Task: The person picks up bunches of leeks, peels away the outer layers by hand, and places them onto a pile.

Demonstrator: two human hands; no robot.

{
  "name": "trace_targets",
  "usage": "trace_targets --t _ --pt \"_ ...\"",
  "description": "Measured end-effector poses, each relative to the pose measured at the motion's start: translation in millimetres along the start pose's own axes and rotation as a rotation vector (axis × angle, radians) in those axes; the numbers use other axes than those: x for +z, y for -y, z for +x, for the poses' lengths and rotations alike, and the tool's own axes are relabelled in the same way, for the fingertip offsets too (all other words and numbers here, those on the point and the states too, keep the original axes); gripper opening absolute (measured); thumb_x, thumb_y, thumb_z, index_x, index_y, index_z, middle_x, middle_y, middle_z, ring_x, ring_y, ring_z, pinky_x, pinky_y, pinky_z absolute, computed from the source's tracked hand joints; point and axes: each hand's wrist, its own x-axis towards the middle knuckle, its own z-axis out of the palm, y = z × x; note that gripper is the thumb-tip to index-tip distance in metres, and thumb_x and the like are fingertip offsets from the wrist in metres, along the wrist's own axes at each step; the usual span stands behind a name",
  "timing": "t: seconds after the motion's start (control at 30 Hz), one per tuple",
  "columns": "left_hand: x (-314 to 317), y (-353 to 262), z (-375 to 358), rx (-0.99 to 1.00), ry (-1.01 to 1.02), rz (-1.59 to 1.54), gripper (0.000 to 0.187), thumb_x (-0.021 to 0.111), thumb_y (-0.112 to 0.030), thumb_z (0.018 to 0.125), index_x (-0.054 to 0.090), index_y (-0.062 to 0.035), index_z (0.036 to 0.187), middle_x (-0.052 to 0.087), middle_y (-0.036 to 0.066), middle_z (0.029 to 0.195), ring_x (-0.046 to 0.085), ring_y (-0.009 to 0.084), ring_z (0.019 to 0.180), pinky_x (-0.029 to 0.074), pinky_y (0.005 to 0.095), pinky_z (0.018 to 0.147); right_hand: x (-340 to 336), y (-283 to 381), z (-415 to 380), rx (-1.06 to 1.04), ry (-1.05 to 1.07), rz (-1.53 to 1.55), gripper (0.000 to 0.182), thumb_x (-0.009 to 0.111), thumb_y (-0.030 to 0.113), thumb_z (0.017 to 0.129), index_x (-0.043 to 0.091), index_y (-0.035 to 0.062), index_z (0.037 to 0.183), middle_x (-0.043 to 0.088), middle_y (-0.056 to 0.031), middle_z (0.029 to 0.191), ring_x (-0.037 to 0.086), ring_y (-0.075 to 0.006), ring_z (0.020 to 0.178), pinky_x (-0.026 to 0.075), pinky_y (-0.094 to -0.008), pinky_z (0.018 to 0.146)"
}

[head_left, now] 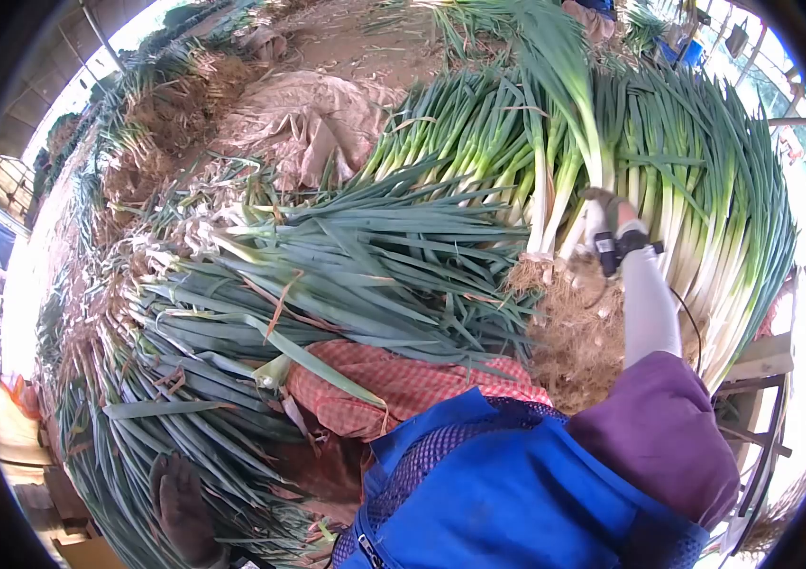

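Observation:
My right hand (609, 211), in a glove with a dark strapped device at its wrist, grips the pale lower stalk of a leek (581, 81). Its green leaves fan up and away over a dense row of leeks (706, 180), whose roots (574, 332) point toward me. At the lower left, my left hand (181, 501) wears a dark glove. Its fingers are stretched out, and it rests by the leaves of a second heap of leeks (185, 379). One loose leek (313, 358) with a cut-looking pale end lies across the red checked cloth at my lap.
Red checked cloth (365, 379) covers my legs between the two heaps. Beyond the heaps, a crumpled dusty sheet (313, 119) lies on bare soil (351, 47). More leeks (175, 90) with roots are piled at the far left. A framed stand (759, 417) is on the right.

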Motion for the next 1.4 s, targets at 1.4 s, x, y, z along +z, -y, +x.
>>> trace_targets --t 1.4 --pt "72 116 47 -0.409 -0.089 0.155 0.031 0.047 -0.014 0.098 0.050 0.0007 0.125 0.061 0.014 0.117 0.062 0.0237 0.106 0.051 0.0337 0.088 77 76 195 -0.156 -0.632 -0.334 0.084 0.069 0.038 0.076 0.030 0.0038 0.142 0.048 -0.0251 0.133 0.054 -0.0360 0.119 0.047 -0.0438 0.097"
